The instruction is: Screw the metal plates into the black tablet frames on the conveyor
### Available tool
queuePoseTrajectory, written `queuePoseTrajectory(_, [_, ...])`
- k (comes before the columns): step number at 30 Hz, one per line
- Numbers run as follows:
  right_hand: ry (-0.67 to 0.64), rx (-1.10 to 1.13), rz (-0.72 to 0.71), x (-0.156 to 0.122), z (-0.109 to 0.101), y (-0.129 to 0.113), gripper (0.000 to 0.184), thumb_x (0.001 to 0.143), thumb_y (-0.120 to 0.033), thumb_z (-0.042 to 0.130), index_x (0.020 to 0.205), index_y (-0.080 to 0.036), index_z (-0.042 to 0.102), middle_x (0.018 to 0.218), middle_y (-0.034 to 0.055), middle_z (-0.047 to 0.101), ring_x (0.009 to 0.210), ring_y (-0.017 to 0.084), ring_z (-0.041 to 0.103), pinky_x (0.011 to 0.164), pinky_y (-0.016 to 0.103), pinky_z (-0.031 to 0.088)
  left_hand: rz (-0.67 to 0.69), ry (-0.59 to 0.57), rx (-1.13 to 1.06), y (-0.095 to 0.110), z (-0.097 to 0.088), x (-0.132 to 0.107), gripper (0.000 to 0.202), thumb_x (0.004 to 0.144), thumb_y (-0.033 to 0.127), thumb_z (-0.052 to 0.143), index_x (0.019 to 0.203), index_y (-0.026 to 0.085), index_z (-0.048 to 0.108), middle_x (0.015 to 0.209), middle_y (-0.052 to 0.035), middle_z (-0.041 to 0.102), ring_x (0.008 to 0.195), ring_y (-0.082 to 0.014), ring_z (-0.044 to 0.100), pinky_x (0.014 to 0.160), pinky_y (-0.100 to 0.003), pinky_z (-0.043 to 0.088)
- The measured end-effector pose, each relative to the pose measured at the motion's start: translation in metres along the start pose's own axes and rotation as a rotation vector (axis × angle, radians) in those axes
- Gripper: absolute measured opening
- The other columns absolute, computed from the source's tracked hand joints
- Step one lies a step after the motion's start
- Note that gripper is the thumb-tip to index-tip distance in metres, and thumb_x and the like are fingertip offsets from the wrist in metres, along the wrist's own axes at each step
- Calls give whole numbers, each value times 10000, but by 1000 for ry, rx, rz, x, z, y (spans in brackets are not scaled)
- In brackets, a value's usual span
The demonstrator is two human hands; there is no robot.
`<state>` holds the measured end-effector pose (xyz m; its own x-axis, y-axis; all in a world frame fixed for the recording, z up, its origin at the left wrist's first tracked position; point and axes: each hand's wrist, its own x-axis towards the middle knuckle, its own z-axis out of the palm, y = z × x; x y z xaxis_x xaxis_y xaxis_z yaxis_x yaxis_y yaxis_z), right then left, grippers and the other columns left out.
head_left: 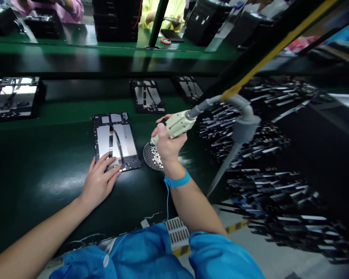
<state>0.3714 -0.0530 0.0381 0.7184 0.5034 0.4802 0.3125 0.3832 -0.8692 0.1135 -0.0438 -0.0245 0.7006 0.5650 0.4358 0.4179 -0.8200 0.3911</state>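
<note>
An opened tablet (128,137) lies flat on the green bench, its silver inside and dark ribbon cables facing up. Across its lower edge rest the spread fingers of my left hand (100,178). My right hand (170,143) is wrapped round a pale electric screwdriver (180,124), whose cable runs up to the right. The driver's tip points down at a round, perforated screw tray (152,157), just right of the tablet. My fingers hide part of the tray. A blue strap (178,180) with a thin cord circles my right wrist.
Further tablets lie behind: one at left (14,97), one at centre (147,97), another (189,88) to its right. Racks of dark panels (276,186) crowd the right side. A dark post with a yellow strip (279,46) slants overhead. Co-workers sit across the bench.
</note>
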Motion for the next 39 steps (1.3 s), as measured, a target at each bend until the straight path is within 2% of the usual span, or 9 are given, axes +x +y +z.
queuePoseTrajectory(4, [6,-53,-5,5,-1,15,280,842,-388,727,1045,-240,604,859,-10,695,536,109,604,569,306,558,3,-4,-3,0,-1,0,223,1012,216,616,1193,238,744,1329,-120,697,1385,-350,563,1131,-663,420])
queuePoseTrajectory(15, [17,-99,-27,5,-3,33,341,843,-397,752,1102,-231,605,812,-10,681,645,157,667,679,345,599,-1,-2,-11,1,-2,0,238,1003,210,627,1210,240,740,1340,-120,696,1389,-355,562,1131,-656,420])
queuePoseTrajectory(26, [21,-111,-16,6,-4,34,321,835,-367,747,1091,-225,615,802,-20,669,599,133,643,632,319,585,-16,8,-46,0,1,0,229,1010,226,618,1205,261,733,1339,-105,701,1389,-349,562,1137,-643,411])
queuePoseTrajectory(30, [31,-59,-15,9,-1,17,304,839,-353,727,1084,-227,599,818,-24,657,508,103,589,520,282,530,-36,31,-88,-1,5,0,264,987,265,657,1246,257,707,1336,-106,705,1390,-354,562,1154,-648,395])
queuePoseTrajectory(34, [-9,62,-18,-7,13,-20,263,899,-362,665,1112,-259,550,880,-27,634,494,85,578,480,257,499,-63,28,-119,0,6,1,379,954,338,709,1314,227,666,1346,-130,701,1400,-360,552,1183,-654,365])
queuePoseTrajectory(36, [-86,138,14,-26,22,-36,265,903,-369,664,1118,-275,541,922,-23,633,503,83,585,474,253,500,-71,10,-128,0,5,2,403,947,352,719,1324,222,661,1351,-135,699,1407,-356,546,1196,-648,350])
queuePoseTrajectory(39, [-288,211,94,-58,34,-49,285,881,-367,701,1109,-266,564,973,-1,658,557,98,611,528,273,545,-70,-21,-125,0,3,2,433,940,362,727,1343,224,650,1374,-133,688,1427,-348,526,1209,-634,337])
